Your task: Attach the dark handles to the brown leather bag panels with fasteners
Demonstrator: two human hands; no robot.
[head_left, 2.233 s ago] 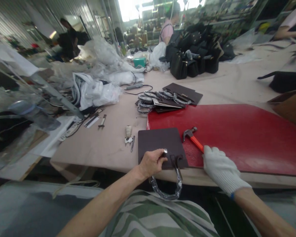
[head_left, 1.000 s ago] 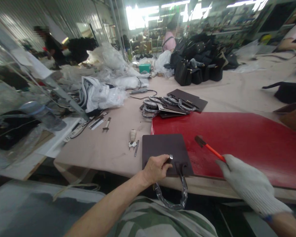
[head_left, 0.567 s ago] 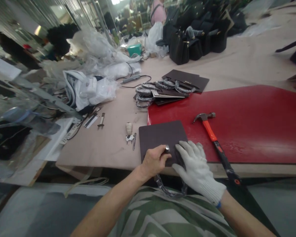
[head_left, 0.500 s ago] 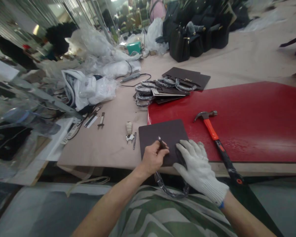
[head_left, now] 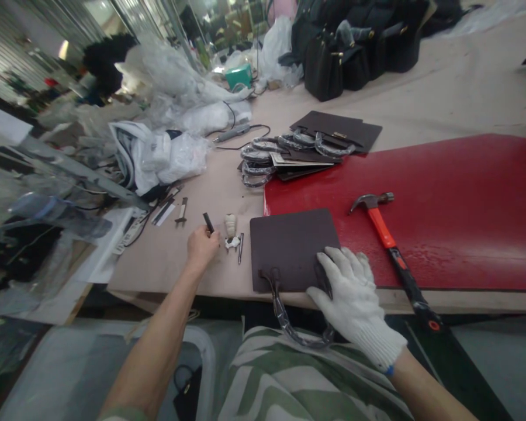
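My bare left hand (head_left: 202, 245) is closed round a short dark rod-like tool (head_left: 208, 222), over the table left of the panel. Close by lie a tool with a wrapped whitish handle (head_left: 230, 225) and a slim metal rod (head_left: 241, 248). My right hand (head_left: 348, 286), in a white knit glove, rests with fingers spread on the right edge of a dark brown bag panel (head_left: 291, 240). The panel's plastic-wrapped handle (head_left: 284, 318) hangs over the table edge toward me. Part of that handle's right end is hidden under the glove.
A claw hammer (head_left: 383, 231) with an orange and black handle lies on the red board (head_left: 464, 204). Behind are stacked brown panels (head_left: 328, 126) with wrapped handles. Black bags (head_left: 326, 70) stand at the back. Plastic wrapping (head_left: 158, 82) is heaped at left.
My left hand has moved left off the panel with the dark tool in it, uncovering the handle's left end. My gloved right hand stays on the panel. The view has shifted slightly.
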